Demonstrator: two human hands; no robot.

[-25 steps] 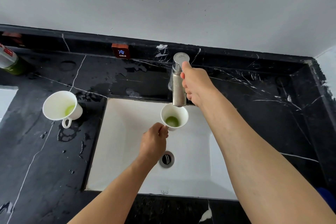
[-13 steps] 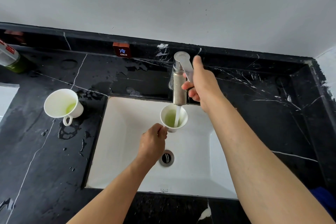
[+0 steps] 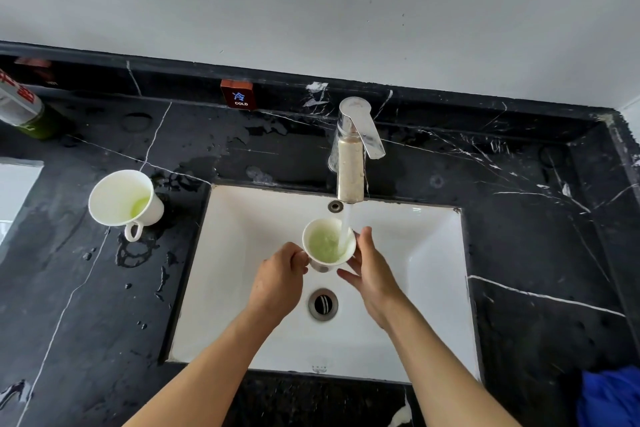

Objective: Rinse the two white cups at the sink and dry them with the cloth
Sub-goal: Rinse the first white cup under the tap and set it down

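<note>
Over the white sink (image 3: 429,274), my left hand (image 3: 277,282) grips the handle of a white cup (image 3: 323,262). Pale green liquid fills the cup, and water from the metal faucet (image 3: 350,166) streams into its right side. My right hand (image 3: 372,274) rests against the cup's right wall, fingers spread. A second white cup (image 3: 119,199) with a green residue inside stands on the black marble counter (image 3: 104,305), left of the sink. A blue cloth (image 3: 611,397) lies at the lower right corner of the counter.
A green and white bottle (image 3: 24,113) lies at the far left by the back ledge. A red "COLD" sign (image 3: 239,97) sits on that ledge. Water drops and puddles cover the counter left of the sink. The drain (image 3: 322,303) is below the cup.
My right hand let go of the faucet lever and came down to the cup's right side. Water started flowing and the cup has filled. The left hand kept hold of the cup.
</note>
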